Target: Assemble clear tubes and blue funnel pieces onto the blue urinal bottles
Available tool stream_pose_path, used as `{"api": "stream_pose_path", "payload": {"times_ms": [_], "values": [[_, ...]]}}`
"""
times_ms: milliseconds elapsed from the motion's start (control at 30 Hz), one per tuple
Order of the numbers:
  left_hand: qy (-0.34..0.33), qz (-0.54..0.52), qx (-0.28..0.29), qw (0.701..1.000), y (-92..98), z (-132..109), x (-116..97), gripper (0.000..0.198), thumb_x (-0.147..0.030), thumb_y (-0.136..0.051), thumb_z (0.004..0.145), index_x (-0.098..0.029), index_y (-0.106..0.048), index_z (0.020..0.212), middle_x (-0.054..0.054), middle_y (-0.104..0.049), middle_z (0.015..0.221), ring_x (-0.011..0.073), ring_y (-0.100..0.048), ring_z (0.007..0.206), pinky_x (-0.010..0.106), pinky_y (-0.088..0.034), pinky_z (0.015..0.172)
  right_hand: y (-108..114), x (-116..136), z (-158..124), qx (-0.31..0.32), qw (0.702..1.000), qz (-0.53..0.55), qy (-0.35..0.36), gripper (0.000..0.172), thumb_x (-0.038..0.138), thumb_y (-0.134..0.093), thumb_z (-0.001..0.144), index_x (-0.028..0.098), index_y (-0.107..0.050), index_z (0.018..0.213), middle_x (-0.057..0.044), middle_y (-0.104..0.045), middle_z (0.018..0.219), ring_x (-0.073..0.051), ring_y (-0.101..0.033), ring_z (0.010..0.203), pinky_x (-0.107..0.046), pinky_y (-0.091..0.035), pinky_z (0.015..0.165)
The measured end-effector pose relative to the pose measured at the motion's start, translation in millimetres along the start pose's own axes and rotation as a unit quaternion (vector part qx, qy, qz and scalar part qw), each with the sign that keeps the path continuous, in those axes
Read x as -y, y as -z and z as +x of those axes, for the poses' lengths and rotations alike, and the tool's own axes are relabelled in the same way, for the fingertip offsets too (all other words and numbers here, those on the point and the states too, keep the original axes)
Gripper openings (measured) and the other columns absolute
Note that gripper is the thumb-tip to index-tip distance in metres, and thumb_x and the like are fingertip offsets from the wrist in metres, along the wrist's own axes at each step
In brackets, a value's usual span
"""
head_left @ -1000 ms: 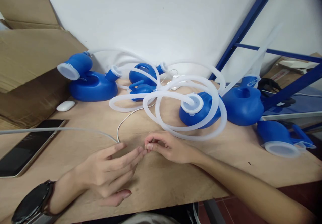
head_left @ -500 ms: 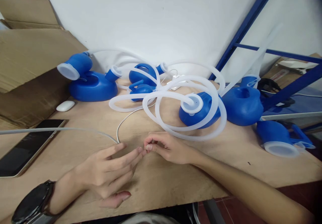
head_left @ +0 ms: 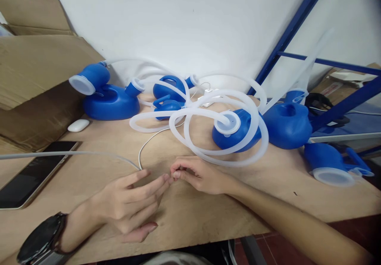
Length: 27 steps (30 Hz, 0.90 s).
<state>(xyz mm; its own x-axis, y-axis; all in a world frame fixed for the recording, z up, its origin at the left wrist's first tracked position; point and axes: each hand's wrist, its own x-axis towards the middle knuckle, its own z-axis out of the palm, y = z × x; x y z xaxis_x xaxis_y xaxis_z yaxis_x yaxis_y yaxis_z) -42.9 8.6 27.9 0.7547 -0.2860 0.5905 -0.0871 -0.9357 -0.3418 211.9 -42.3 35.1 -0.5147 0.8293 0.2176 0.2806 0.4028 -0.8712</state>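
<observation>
Head view. The left hand (head_left: 127,205) is over the near part of the table (head_left: 214,217), palm down, fingers spread and the thumb well apart from them. Its longer fingertips reach right, to the right hand (head_left: 198,175), apparently touching it. Right thumb and index finger are drawn together in a pinch; whether a small piece sits between them cannot be told at this size.

Position of nearest items: the grey cable (head_left: 89,153) comes in from the left, over the phone (head_left: 18,189), to the left index finger. A thin white cord (head_left: 139,155) curves from that same spot toward the far side. Coiled clear tube (head_left: 202,112) lies just beyond the right hand, looping around the blue bottle (head_left: 220,142). 2 more blue vessels sit at right.

Handling note (judgement): the contact is fine work, so a light right pinch with 1 or 2 left fingertips as a steady stop should serve best. Slack in the cord would help avoid a tug, and the right knuckles are better clear of the tube.
</observation>
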Motion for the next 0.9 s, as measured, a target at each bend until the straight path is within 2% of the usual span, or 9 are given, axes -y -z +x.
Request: {"api": "stream_pose_path", "payload": {"times_ms": [67, 267, 433, 533, 633, 733, 900], "values": [[0.001, 0.003, 0.000, 1.000, -0.2, -3, -1, 0.032, -0.028, -0.047, 0.093, -0.016, -0.075, 0.084, 0.014, -0.080, 0.118, 0.0261, -0.060, 0.136, 0.043, -0.045, 0.117, 0, 0, 0, 0.004, 1.000, -0.008, 0.008, 0.016, 0.027, -0.052, 0.105, 0.019, -0.063, 0.096, -0.002, -0.065, 0.089, -0.015, -0.060, 0.082, -0.028, -0.045, 0.077], [0.012, -0.019, -0.006, 1.000, 0.7, -3, 0, 0.033, -0.025, -0.045, 0.093, -0.015, -0.073, 0.079, 0.017, -0.079, 0.118, 0.0257, -0.056, 0.141, 0.044, -0.030, 0.128, -2, -2, 1, 0.003, 1.000, 0.000, 0.010, 0.015, 0.026, -0.051, 0.105, 0.019, -0.062, 0.097, -0.001, -0.063, 0.087, -0.014, -0.056, 0.079, -0.027, -0.043, 0.075], [0.002, -0.028, 0.018, 0.999, 4.6, 7, 2, 0.037, -0.029, -0.045, 0.094, -0.010, -0.077, 0.091, 0.021, -0.075, 0.127, 0.0281, -0.055, 0.143, 0.044, -0.036, 0.126, 1, 3, -1, -0.021, 0.995, 0.083, -0.051, 0.028, 0.043, -0.052, 0.105, 0.018, -0.063, 0.097, 0.000, -0.060, 0.085, -0.012, -0.050, 0.073, -0.026, -0.040, 0.067], [-0.006, -0.033, 0.046, 0.998, 5.3, 9, 3, 0.040, -0.030, -0.047, 0.092, -0.005, -0.078, 0.102, 0.022, -0.071, 0.134, 0.0300, -0.050, 0.147, 0.045, -0.037, 0.126, 1, 4, -1, -0.031, 0.986, 0.139, -0.082, 0.037, 0.055, -0.066, 0.096, 0.019, -0.059, 0.090, 0.000, -0.059, 0.086, -0.012, -0.052, 0.076, -0.026, -0.042, 0.070], [-0.021, -0.031, 0.073, 0.997, 3.6, 8, 3, 0.042, -0.034, -0.049, 0.091, -0.007, -0.078, 0.105, 0.020, -0.069, 0.139, 0.0295, -0.041, 0.153, 0.046, -0.032, 0.129, -1, 2, 0, -0.046, 0.979, 0.180, -0.079, 0.044, 0.057, -0.079, 0.085, 0.019, -0.058, 0.080, 0.000, -0.059, 0.084, -0.012, -0.051, 0.076, -0.027, -0.043, 0.073], [-0.031, -0.036, 0.072, 0.996, 1.2, 7, 2, 0.042, -0.036, -0.051, 0.090, -0.008, -0.079, 0.104, 0.019, -0.073, 0.132, 0.0293, -0.038, 0.155, 0.046, -0.027, 0.131, -2, -2, 3, -0.056, 0.976, 0.201, -0.070, 0.043, 0.056, -0.083, 0.081, 0.018, -0.063, 0.076, 0.000, -0.062, 0.080, -0.012, -0.052, 0.073, -0.027, -0.042, 0.070], [-0.038, -0.047, 0.056, 0.997, -0.9, 8, -1, 0.041, -0.033, -0.049, 0.092, -0.007, -0.080, 0.099, 0.019, -0.078, 0.120, 0.0298, -0.044, 0.151, 0.046, -0.027, 0.131, -1, -5, 2, -0.066, 0.969, 0.221, -0.094, 0.043, 0.057, -0.082, 0.082, 0.016, -0.068, 0.080, -0.001, -0.065, 0.083, -0.011, -0.054, 0.072, -0.028, -0.044, 0.070]]}}
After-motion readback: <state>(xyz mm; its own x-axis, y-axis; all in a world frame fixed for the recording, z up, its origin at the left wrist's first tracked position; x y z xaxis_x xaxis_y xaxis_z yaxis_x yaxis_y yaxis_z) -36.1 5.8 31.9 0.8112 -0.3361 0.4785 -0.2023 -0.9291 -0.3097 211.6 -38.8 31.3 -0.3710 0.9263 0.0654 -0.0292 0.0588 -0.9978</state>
